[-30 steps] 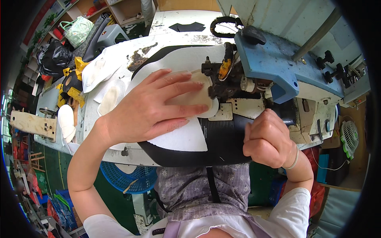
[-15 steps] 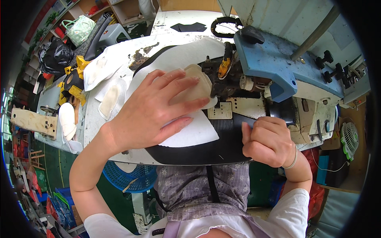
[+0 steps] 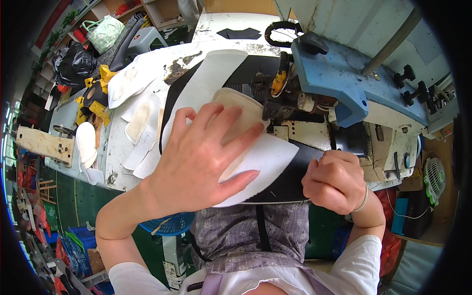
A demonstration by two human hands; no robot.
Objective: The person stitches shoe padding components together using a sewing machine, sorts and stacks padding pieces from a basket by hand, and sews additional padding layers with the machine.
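Note:
My left hand [image 3: 199, 152] lies with spread fingers on a cream, insole-shaped pad [image 3: 242, 102], which rests on a larger white sheet [image 3: 270, 160]. The pad's rounded far end sits against the foot area of a blue industrial sewing machine [image 3: 334, 73]; the needle cannot be made out. Under the sheet is a black work surface [image 3: 295, 184]. My right hand [image 3: 334, 182] is closed in a fist to the right of the sheet, near the table's front edge. Its curled fingers hide whatever may be inside.
More white sheets with cream pads [image 3: 139, 123] lie on the left of the white table [image 3: 118, 169]. A yellow-and-black roll [image 3: 93, 96] sits beyond them. Below the table edge is a blue basket [image 3: 174, 223]. A black cutout [image 3: 239, 33] lies at the back.
The white sheet and pad have turned under my left hand, the sheet's near corner swinging right and its far end left. My left hand moved slightly right and nearer. My right fist stayed closed.

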